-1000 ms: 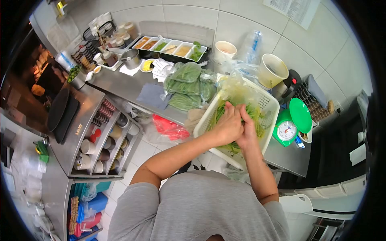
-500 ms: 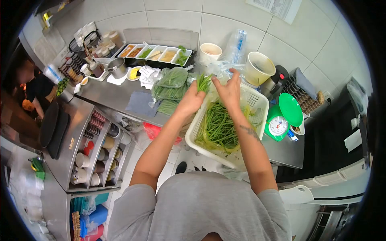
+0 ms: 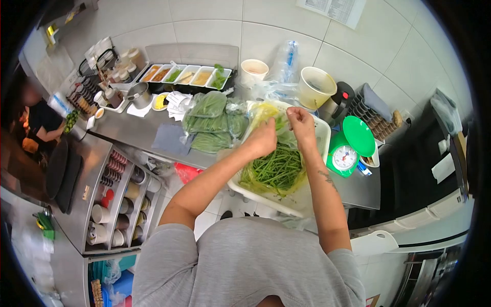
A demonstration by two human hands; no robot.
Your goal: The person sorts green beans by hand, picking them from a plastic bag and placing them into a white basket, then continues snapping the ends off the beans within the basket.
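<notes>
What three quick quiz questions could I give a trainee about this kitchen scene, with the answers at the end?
1. Which thing stands just right of the white basket? a) a steel pot b) a green dial scale c) the row of topping trays
2. True or false: the stacked bags of greens lie left of the basket.
3. Fill the gap: below the left hand and right hand, loose green stalks lie in ____ plastic inside the basket.

Key: 1 b; 2 true; 3 yellow

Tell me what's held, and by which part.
Left hand and right hand appear to hold a clear plastic bag by its upper edge; exact grip hidden.
</notes>
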